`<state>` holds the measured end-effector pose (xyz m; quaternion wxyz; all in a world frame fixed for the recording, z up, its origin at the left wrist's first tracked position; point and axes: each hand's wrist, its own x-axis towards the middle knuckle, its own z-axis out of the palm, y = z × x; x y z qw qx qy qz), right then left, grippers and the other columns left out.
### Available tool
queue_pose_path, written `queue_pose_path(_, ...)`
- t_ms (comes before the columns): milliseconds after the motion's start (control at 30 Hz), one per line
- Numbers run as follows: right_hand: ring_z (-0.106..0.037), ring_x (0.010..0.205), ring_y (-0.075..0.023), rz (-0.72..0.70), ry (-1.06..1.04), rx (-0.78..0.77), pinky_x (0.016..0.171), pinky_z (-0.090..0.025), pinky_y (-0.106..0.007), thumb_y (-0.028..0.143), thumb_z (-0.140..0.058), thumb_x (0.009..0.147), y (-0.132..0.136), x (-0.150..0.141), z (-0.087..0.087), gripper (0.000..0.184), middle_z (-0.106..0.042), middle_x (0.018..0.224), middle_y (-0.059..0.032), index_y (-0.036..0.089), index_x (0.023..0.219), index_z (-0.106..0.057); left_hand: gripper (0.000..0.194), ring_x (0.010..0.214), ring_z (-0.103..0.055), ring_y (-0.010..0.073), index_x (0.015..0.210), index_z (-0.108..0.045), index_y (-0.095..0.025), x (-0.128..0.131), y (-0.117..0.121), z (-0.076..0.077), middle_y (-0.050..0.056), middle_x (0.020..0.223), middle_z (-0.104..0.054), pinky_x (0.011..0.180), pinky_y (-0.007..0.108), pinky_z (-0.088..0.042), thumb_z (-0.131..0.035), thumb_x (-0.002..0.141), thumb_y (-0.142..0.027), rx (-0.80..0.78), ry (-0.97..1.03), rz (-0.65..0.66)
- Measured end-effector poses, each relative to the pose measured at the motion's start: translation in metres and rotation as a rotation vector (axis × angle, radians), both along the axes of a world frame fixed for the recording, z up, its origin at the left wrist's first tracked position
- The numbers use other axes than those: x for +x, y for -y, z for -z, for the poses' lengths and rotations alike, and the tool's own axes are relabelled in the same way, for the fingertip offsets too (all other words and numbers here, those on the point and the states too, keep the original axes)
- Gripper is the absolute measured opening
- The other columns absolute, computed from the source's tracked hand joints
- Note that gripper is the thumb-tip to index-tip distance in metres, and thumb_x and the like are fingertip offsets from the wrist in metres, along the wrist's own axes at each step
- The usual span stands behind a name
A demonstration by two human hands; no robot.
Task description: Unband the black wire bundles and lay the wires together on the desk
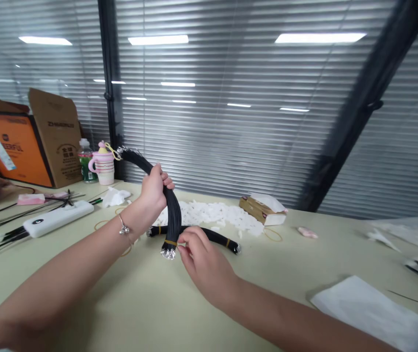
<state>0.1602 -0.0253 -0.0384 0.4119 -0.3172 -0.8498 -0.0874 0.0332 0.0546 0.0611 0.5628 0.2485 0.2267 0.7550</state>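
Observation:
A thick bundle of black wires (172, 211) with silvery terminal ends arcs up from near the table. My left hand (156, 187) is closed around its middle. Close to the lower end, a yellow rubber band (171, 242) circles the bundle. There my right hand (203, 261) has thumb and forefinger pinched at the band's edge. Behind lies a second black wire bundle (214, 235), flat on the table and banded near both ends. The raised bundle hides part of it.
White plastic pieces (212, 215) are heaped behind the bundles, beside a tissue box (262, 209). A white power bank (59, 218), a pink cup (104, 164), a bottle (86, 160) and an orange carton (14, 146) stand left. A white sheet (370, 313) lies at right.

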Motion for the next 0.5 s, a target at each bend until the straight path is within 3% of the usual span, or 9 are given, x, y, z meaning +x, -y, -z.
queue_pose_path(167,-0.05,0.057,-0.0061,0.071,0.039,0.121,0.049,-0.042,-0.02,0.018,-0.047,0.087,-0.002,-0.005,0.002,0.008,-0.057,0.082,-0.001,0.013,0.083,-0.052,0.027,0.082,-0.059,0.0155,0.108,-0.053,-0.013,0.001,-0.004,0.001,0.007,0.101,-0.058,0.069,0.032,-0.052,-0.051,0.086,-0.029,-0.028,0.051,0.015)
queue_pose_path(367,-0.052,0.062,-0.0085,0.123,0.167,0.29,0.055,-0.045,-0.023,0.021,-0.05,0.086,-0.004,-0.004,-0.003,0.011,-0.055,0.074,0.0008,0.013,0.08,-0.054,0.029,0.086,-0.059,0.0169,0.11,-0.053,-0.014,-0.002,-0.007,0.001,0.007,0.105,-0.058,0.072,0.035,-0.052,-0.052,0.086,-0.03,-0.045,0.117,0.016)
queue_pose_path(500,-0.05,0.059,-0.0077,0.147,0.29,0.315,0.053,-0.043,-0.022,0.021,-0.052,0.086,-0.006,-0.001,-0.008,0.016,-0.051,0.066,0.003,0.013,0.072,-0.053,0.03,0.091,-0.058,0.0187,0.112,-0.052,-0.014,0.001,-0.015,0.004,0.008,0.11,-0.056,0.076,0.038,-0.051,-0.052,0.086,-0.03,-0.064,0.155,0.025)
